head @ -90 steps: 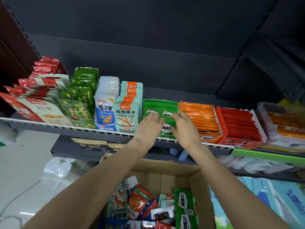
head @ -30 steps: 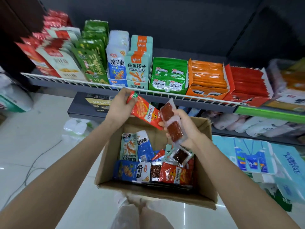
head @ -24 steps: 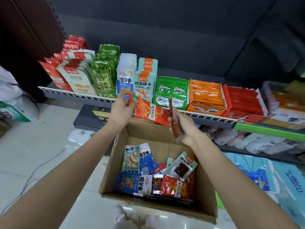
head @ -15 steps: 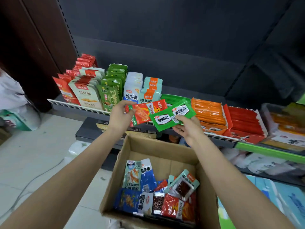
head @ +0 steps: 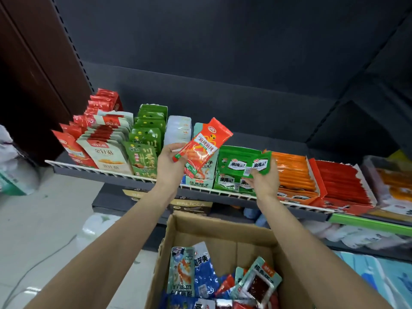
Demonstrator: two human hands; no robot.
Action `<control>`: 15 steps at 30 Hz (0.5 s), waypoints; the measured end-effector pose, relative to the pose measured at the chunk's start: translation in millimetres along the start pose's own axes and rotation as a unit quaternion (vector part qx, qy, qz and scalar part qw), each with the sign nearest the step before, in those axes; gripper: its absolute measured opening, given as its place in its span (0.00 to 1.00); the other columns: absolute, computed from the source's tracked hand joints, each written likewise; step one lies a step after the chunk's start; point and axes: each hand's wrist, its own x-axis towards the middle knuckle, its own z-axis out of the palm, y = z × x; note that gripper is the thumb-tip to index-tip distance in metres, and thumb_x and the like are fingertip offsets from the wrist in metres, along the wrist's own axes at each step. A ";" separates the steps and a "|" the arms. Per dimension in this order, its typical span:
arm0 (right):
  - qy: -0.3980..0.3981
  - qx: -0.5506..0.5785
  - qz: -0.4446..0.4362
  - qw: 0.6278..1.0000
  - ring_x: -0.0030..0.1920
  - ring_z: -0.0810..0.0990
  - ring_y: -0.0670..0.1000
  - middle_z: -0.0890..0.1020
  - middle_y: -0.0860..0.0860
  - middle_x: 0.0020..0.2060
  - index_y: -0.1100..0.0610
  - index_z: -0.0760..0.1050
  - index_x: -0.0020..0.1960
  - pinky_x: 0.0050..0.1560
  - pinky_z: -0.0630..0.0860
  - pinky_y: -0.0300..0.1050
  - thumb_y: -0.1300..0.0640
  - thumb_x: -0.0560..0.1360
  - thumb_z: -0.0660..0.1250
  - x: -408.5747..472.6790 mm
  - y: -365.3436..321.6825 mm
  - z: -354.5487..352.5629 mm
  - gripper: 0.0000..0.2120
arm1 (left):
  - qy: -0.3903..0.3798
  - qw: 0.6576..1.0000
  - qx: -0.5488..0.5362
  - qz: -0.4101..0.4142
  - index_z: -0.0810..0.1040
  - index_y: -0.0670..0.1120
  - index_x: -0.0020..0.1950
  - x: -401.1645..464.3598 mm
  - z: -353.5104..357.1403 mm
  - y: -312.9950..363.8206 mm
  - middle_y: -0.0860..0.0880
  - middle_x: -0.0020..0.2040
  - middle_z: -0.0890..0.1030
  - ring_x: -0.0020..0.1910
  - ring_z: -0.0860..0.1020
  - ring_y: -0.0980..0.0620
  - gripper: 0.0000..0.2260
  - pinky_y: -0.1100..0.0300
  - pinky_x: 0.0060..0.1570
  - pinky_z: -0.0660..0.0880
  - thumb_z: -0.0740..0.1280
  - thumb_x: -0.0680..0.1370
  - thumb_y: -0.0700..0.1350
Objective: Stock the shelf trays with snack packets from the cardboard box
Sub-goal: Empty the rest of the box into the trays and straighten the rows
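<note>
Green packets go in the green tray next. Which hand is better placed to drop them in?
Right. The right hand already holds the green packets directly over the green tray. The left hand is further left, gripping an orange-red packet in front of the teal packs.

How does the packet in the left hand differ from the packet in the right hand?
The orange-red packet is long and tilted up; the green packet is shorter and lies flatter. The left hand holds the orange-red packet before the teal stack; the right hand holds the green packet over the green tray. Both are sealed snacks.
</note>
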 end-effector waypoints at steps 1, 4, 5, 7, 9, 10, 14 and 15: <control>-0.012 -0.019 0.006 1.000 0.59 0.78 0.58 0.60 0.50 0.75 0.48 0.56 0.76 0.50 0.80 0.46 0.67 0.76 0.64 2.7 1.7 3.8 0.34 | -0.009 1.000 0.006 0.002 0.72 0.51 0.54 4.7 0.2 -1.7 0.47 0.57 0.77 0.56 0.79 0.46 0.11 0.46 0.53 0.78 0.63 0.79 0.35; -0.044 -0.054 0.033 0.997 0.64 0.74 0.58 0.60 0.51 0.75 0.51 0.56 0.76 0.57 0.78 0.50 0.63 0.79 0.61 13.3 7.4 11.1 0.29 | -0.037 0.999 0.030 0.015 0.75 0.54 0.53 14.2 -1.8 -6.6 0.48 0.60 0.77 0.60 0.77 0.47 0.12 0.44 0.57 0.76 0.63 0.79 0.36; -0.053 -0.067 0.034 0.996 0.67 0.71 0.57 0.60 0.51 0.74 0.52 0.57 0.76 0.60 0.76 0.51 0.62 0.80 0.59 17.2 10.6 12.2 0.26 | -0.045 0.998 0.034 0.018 0.76 0.55 0.52 15.6 -2.5 -7.7 0.48 0.60 0.77 0.60 0.76 0.47 0.13 0.43 0.58 0.75 0.63 0.79 0.36; -0.069 -0.138 0.008 0.988 0.68 0.69 0.55 0.64 0.53 0.73 0.55 0.60 0.75 0.63 0.73 0.51 0.61 0.80 0.58 23.9 17.1 11.7 0.24 | -0.051 0.998 0.039 0.018 0.76 0.57 0.50 18.0 -4.3 -10.1 0.48 0.59 0.78 0.61 0.76 0.47 0.13 0.43 0.59 0.75 0.63 0.79 0.36; -0.088 -0.246 -0.048 0.964 0.54 0.77 0.52 0.71 0.55 0.68 0.56 0.64 0.73 0.47 0.76 0.39 0.65 0.78 0.60 28.4 21.9 8.0 0.24 | -0.052 0.998 0.034 0.011 0.77 0.54 0.53 19.4 -5.8 -13.0 0.47 0.60 0.77 0.61 0.76 0.47 0.12 0.44 0.58 0.75 0.63 0.79 0.37; -0.098 -0.299 -0.072 0.946 0.45 0.76 0.49 0.73 0.56 0.65 0.56 0.65 0.72 0.38 0.72 0.34 0.68 0.77 0.61 30.1 23.5 5.6 0.25 | -0.053 0.998 0.031 0.008 0.77 0.52 0.55 19.6 -6.1 -14.1 0.46 0.61 0.77 0.61 0.76 0.47 0.11 0.44 0.57 0.76 0.62 0.79 0.37; -0.143 -0.482 -0.148 0.851 0.37 0.77 0.52 0.79 0.57 0.44 0.58 0.63 0.70 0.35 0.71 0.39 0.75 0.72 0.62 33.3 24.9 1.6 0.29 | -0.039 0.999 0.021 0.000 0.76 0.49 0.57 15.6 -5.5 -14.6 0.46 0.61 0.76 0.61 0.76 0.47 0.11 0.45 0.57 0.76 0.62 0.79 0.36; -0.155 -0.531 -0.168 0.816 0.39 0.77 0.53 0.78 0.56 0.42 0.59 0.62 0.69 0.36 0.73 0.43 0.76 0.71 0.61 33.7 23.8 1.9 0.30 | -0.034 0.999 0.017 -0.002 0.76 0.49 0.56 13.5 -4.8 -13.5 0.46 0.60 0.76 0.61 0.76 0.46 0.10 0.44 0.58 0.76 0.63 0.79 0.36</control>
